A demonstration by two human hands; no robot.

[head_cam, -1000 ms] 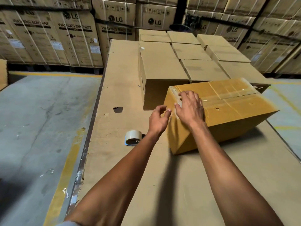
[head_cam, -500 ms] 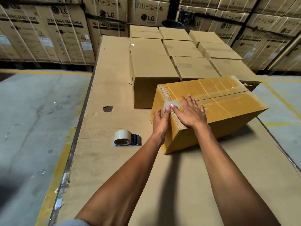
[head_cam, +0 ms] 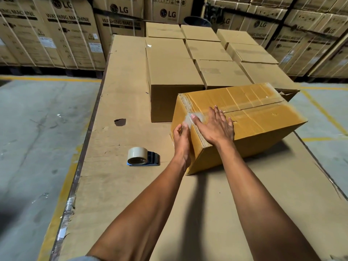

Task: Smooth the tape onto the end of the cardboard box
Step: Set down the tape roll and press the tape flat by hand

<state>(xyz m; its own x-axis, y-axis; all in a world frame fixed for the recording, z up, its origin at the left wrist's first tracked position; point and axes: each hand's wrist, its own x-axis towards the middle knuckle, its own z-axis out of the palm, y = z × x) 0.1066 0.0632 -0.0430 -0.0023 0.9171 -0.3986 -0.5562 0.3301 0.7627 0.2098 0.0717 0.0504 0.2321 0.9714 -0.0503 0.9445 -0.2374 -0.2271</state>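
Observation:
A yellow-brown cardboard box [head_cam: 254, 117] lies on the cardboard-covered table [head_cam: 120, 185], its near end turned toward me. Clear tape [head_cam: 195, 117] wraps over the top edge of that end. My right hand [head_cam: 216, 127] lies flat on the box top by the edge, fingers spread, thumb on the tape. My left hand [head_cam: 181, 136] presses against the end face just below the tape, fingers curled against the cardboard. Neither hand holds anything.
A roll of tape on a blue dispenser [head_cam: 140, 156] sits on the table left of the box. Several plain closed boxes [head_cam: 169, 72] stand in rows behind it. A dark hole [head_cam: 120, 122] marks the table cover. Stacked LG cartons [head_cam: 66, 34] line the back; concrete floor [head_cam: 33, 138] lies left.
My left hand came up against the box's end and slid down slightly. My right hand shifted along the top edge, thumb now on the tape. The view moved closer.

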